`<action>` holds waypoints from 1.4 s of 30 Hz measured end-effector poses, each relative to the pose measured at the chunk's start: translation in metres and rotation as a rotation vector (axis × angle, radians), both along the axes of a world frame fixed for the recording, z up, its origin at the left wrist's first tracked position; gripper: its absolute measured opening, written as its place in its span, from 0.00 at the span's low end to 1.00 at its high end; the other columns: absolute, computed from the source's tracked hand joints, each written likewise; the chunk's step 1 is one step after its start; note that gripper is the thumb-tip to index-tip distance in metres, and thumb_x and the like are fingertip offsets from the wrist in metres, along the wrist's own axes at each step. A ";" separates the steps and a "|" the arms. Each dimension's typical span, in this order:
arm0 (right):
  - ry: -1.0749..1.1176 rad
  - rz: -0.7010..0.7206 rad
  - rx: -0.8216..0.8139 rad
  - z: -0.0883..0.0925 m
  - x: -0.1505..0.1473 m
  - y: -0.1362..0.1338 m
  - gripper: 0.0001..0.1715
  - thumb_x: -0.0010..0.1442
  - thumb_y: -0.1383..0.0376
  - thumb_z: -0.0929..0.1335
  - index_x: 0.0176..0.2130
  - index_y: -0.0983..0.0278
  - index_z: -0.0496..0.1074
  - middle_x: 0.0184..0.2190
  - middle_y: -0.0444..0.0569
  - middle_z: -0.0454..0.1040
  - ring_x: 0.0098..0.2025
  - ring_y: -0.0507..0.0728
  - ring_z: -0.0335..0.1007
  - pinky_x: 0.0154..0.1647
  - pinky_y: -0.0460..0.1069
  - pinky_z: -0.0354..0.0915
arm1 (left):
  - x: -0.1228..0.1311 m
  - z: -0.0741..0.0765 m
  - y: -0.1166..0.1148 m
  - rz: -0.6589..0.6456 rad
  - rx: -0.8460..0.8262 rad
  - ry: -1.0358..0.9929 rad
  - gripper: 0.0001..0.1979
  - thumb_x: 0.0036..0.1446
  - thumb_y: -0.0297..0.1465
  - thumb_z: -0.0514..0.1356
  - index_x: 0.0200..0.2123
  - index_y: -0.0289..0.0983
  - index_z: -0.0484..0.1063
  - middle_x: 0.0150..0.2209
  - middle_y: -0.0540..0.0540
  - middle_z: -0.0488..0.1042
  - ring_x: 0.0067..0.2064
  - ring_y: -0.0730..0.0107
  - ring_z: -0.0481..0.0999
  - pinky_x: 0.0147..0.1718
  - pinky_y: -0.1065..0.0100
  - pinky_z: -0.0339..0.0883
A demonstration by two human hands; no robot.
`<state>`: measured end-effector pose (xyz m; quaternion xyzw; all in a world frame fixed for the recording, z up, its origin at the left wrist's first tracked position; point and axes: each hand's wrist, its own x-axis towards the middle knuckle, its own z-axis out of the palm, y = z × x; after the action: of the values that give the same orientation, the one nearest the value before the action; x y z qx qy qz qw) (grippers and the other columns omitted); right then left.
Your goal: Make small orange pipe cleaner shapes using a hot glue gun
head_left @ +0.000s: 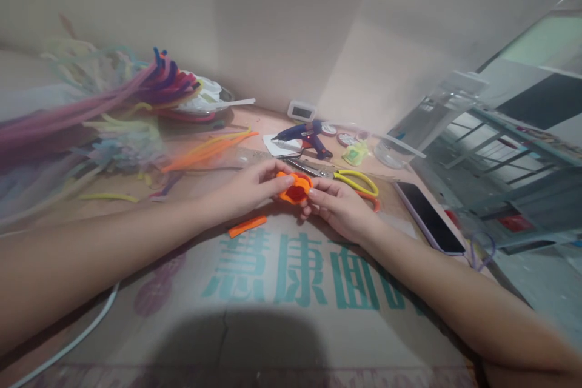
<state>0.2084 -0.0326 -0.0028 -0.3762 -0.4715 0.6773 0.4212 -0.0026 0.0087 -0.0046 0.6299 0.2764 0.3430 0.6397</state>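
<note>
An orange pipe-cleaner flower with a darker red-orange middle is held between both hands above the cardboard. My left hand pinches its left edge, the thumb lying on top. From the right, my right hand grips the other edge between thumb and fingers. Just below the left hand lies a short flat orange strip. Behind the right hand rest scissors with yellow and orange handles. The flower's underside is hidden by the fingers.
A blue glue gun stands on white paper at the back, near a small white digital display. Bundles of colourful pipe cleaners crowd the left. A phone lies at the right edge. Printed cardboard covers the table.
</note>
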 end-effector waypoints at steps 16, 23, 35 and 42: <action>-0.034 -0.019 0.075 -0.009 0.000 -0.001 0.17 0.55 0.57 0.78 0.39 0.63 0.75 0.27 0.42 0.77 0.28 0.49 0.74 0.36 0.47 0.72 | -0.003 -0.002 0.005 0.019 0.047 0.021 0.13 0.60 0.35 0.63 0.47 0.38 0.73 0.46 0.44 0.79 0.45 0.61 0.80 0.46 0.59 0.74; -0.038 -0.020 0.060 -0.007 -0.002 -0.001 0.17 0.54 0.57 0.79 0.37 0.64 0.75 0.27 0.42 0.77 0.28 0.49 0.74 0.35 0.46 0.72 | -0.002 -0.005 0.006 0.032 0.082 0.078 0.13 0.61 0.36 0.62 0.48 0.39 0.73 0.47 0.44 0.79 0.46 0.60 0.81 0.45 0.60 0.74; -0.023 -0.046 0.038 -0.005 -0.003 -0.002 0.18 0.52 0.57 0.79 0.36 0.63 0.74 0.26 0.42 0.76 0.26 0.49 0.73 0.33 0.46 0.72 | -0.001 -0.001 0.003 -0.003 0.044 0.034 0.12 0.61 0.36 0.63 0.47 0.38 0.73 0.45 0.45 0.80 0.46 0.62 0.81 0.47 0.60 0.74; -0.035 -0.064 0.034 -0.006 -0.004 -0.001 0.18 0.52 0.57 0.79 0.36 0.64 0.75 0.27 0.41 0.76 0.26 0.48 0.73 0.33 0.46 0.72 | -0.003 -0.004 0.005 0.033 0.088 0.091 0.16 0.61 0.41 0.64 0.48 0.39 0.73 0.47 0.44 0.79 0.49 0.59 0.80 0.48 0.59 0.73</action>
<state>0.2048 -0.0340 -0.0091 -0.3957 -0.4780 0.6487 0.4406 -0.0051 0.0140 -0.0088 0.6678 0.3000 0.3363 0.5924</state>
